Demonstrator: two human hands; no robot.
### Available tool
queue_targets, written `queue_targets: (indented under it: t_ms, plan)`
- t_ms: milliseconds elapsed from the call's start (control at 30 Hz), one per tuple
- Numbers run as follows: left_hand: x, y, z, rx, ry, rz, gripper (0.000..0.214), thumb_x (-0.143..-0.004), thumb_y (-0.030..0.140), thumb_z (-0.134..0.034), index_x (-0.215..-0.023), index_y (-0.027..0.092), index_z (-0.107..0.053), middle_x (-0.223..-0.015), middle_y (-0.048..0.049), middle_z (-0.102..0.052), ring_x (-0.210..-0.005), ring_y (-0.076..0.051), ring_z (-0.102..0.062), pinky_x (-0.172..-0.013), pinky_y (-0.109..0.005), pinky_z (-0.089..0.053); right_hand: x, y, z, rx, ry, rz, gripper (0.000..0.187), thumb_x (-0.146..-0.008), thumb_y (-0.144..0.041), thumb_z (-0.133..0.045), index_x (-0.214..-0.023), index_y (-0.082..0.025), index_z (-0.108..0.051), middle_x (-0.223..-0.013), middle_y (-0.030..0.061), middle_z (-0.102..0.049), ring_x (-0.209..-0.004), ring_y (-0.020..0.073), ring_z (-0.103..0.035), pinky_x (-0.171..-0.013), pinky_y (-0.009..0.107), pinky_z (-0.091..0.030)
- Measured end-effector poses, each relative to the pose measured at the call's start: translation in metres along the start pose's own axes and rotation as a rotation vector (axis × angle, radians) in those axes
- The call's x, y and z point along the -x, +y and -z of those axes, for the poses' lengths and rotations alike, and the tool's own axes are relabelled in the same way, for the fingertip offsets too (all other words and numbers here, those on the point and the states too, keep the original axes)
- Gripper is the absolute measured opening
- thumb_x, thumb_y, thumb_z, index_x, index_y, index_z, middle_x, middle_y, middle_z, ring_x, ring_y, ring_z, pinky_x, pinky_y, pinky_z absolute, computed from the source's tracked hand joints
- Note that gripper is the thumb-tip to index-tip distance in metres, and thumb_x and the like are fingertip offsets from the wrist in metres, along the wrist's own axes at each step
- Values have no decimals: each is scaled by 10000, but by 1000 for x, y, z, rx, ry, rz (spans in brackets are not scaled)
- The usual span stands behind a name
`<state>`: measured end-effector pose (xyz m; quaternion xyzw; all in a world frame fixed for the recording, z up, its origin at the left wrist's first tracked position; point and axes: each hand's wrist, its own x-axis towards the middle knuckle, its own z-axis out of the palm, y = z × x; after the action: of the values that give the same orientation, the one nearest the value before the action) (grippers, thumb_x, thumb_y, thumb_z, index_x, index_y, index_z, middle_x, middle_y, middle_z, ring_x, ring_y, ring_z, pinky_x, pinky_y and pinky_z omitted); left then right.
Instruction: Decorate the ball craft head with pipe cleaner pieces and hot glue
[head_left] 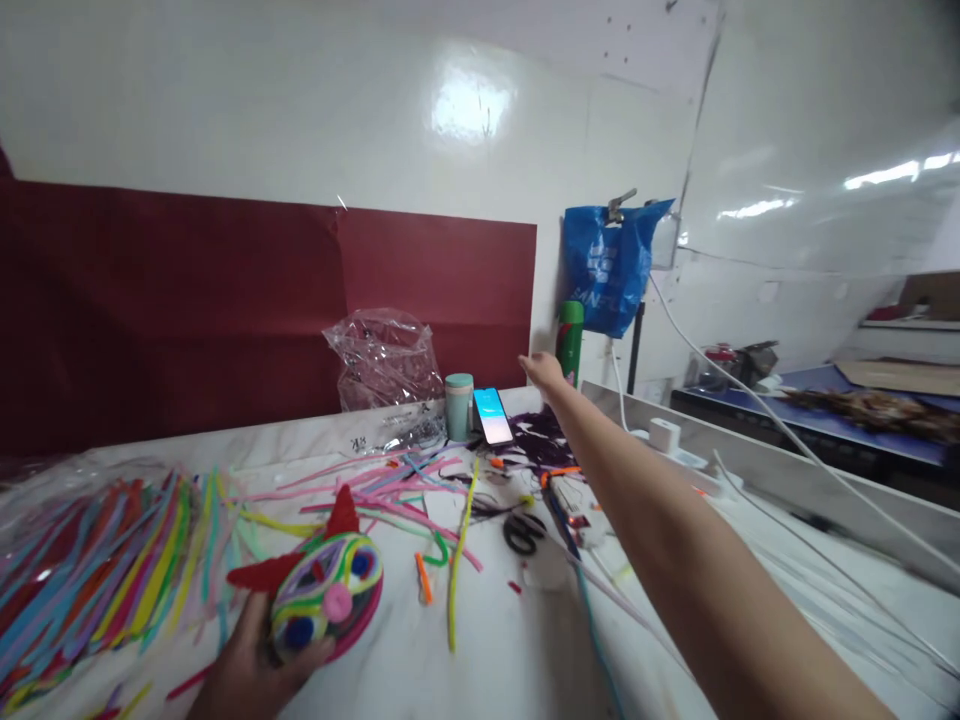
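Observation:
My left hand (259, 655) grips a round pipe-cleaner animal face (330, 590) by its lower left edge. The face has red pointed ears, blue-and-white eyes, a pink nose and yellow, green and purple curves. My right hand (543, 372) is stretched far across the table, beside a green can (570, 335) with a rounded top. Its fingers are mostly hidden, so I cannot tell whether it touches the can. Below it are a lit phone (492, 416) propped upright and a pale teal cup (459, 408).
Bundled colourful pipe cleaners (127, 570) lie at left. Black-handled scissors (524, 534), a yellow pipe cleaner (463, 560) and an orange piece (424, 578) lie mid-table. A blue bag (609, 265) hangs on the wall. A white cable (787, 425) crosses the right side.

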<state>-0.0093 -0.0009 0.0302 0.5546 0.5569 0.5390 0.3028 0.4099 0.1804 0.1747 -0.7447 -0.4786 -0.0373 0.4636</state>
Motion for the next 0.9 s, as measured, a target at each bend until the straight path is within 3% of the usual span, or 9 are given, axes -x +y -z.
queue_targets:
  t_ms: [167, 300, 433, 533, 633, 733, 800, 900]
  plan:
    - [7, 19, 2, -13, -73, 25, 464, -489, 400, -724, -866, 215, -524, -776, -8, -693, -805, -255, -672, -680, -309, -549, 40, -19, 53, -38, -37, 197, 374, -954, -331, -398, -1189, -82, -548, -1082, 123, -663, -971, 196, -638, -799, 318, -509]
    - [11, 22, 9, -67, -157, 21, 450, -508, 436, -739, -803, 222, -475, -741, -10, -661, -780, -261, -648, -673, -340, -532, 98, -10, 75, 27, -140, 325, 291, -895, -300, -505, -1092, -121, -624, -1036, 91, -703, -930, 161, -657, -793, 236, -490]
    - [10, 16, 13, -147, -151, -52, 457, -539, 495, -723, -780, 219, -449, -709, 6, -613, -744, -250, -622, -661, -349, -508, 145, 22, 77, 212, -282, 320, 221, -904, -267, -506, -1002, -138, -655, -981, 81, -705, -886, 161, -653, -784, 258, -495]
    - [6, 10, 16, -178, -179, -77, 485, -541, 518, -721, -805, 207, -459, -753, -5, -610, -778, -251, -612, -693, -357, -496, 164, 55, 78, 404, -391, 270, 222, -903, -303, -539, -1032, -141, -621, -1034, 72, -655, -900, 178, -630, -797, 363, -514]
    - [4, 6, 17, -177, -168, -102, 478, -550, 520, -720, -800, 203, -464, -745, -7, -606, -770, -252, -608, -691, -359, -487, 174, 89, 83, 551, -520, 252, 254, -904, -325, -545, -1090, -159, -588, -1093, 66, -616, -914, 175, -615, -793, 380, -521]
    - [2, 4, 16, -152, -165, -97, 466, -543, 503, -732, -780, 205, -464, -701, 0, -602, -724, -244, -606, -649, -347, -486, 179, 115, 85, 610, -611, 279, 225, -885, -342, -549, -931, -145, -649, -931, 69, -662, -792, 175, -623, -701, 316, -496]
    - [0, 4, 15, -113, -170, -76, 486, -517, 501, -746, -784, 206, -466, -697, 4, -611, -718, -244, -613, -635, -342, -493, 182, 127, 84, 624, -623, 312, 194, -844, -308, -573, -834, -139, -668, -840, 88, -675, -730, 191, -617, -638, 284, -445]
    - [-2, 4, 14, -107, -162, -55, 511, -480, 512, -755, -774, 211, -466, -705, 5, -626, -738, -256, -627, -646, -350, -507, 187, 137, 86, 625, -612, 400, 136, -790, -212, -581, -872, -137, -658, -895, 118, -675, -790, 214, -607, -662, 272, -406]
